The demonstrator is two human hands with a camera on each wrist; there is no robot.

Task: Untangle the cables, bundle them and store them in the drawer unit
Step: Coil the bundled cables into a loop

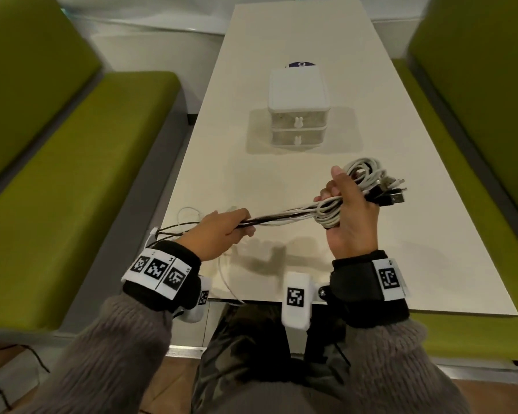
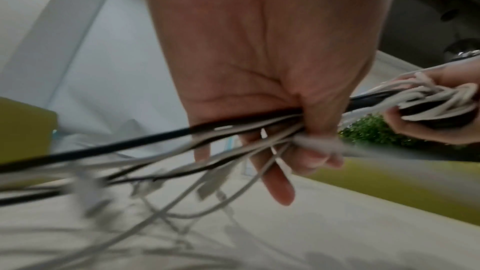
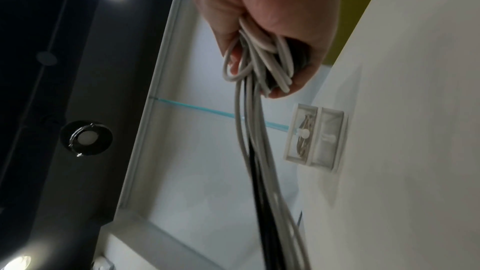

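Above the table (image 1: 281, 180) | right hand (image 1: 349, 216) grips coiled cables (image 1: 368, 180) | left hand (image 1: 219, 231) clasps their straight run

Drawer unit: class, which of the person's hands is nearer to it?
Right. The right hand holds the coiled cables just in front of the drawer unit; the left hand grips the strands farther back, toward the table's near-left edge.

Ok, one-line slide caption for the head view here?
Right hand grips coiled cables while left hand pinches the trailing strands, drawer unit closed on the table.
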